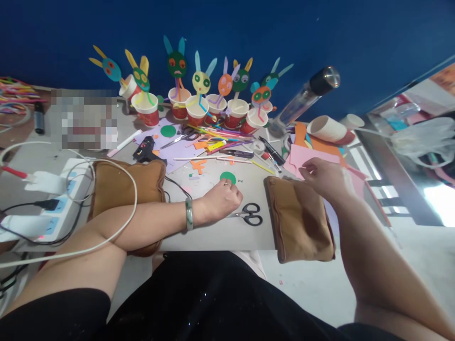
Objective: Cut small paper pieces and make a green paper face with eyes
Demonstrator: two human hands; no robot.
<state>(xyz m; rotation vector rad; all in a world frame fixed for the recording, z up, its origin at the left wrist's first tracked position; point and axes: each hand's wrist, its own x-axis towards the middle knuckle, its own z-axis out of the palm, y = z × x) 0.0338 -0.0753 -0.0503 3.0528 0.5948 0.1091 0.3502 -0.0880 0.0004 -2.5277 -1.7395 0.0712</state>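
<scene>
My left hand (223, 201) rests low over the table with its fingers curled into a loose fist; whatever may be inside is hidden. Just beyond its knuckles lies a green paper circle (228, 177). Black-handled scissors (251, 214) lie at its right, blades partly behind the hand. Over pink paper sheets (313, 157) on the right, my right hand (327, 177) has its thumb and fingers drawn together. I cannot make out whether anything is pinched there. A brown cushion (296, 218) lies beside this hand, and another brown cushion (128, 184) is under my left forearm.
Several paper cups (147, 110) with paper animal heads line the back wall. Pens, a glue gun (145, 149), purple paper (174, 154) and orange scraps (198, 166) cover the middle. A glass bottle (298, 106) stands behind. A power strip (67, 201) and white cable (133, 203) are left.
</scene>
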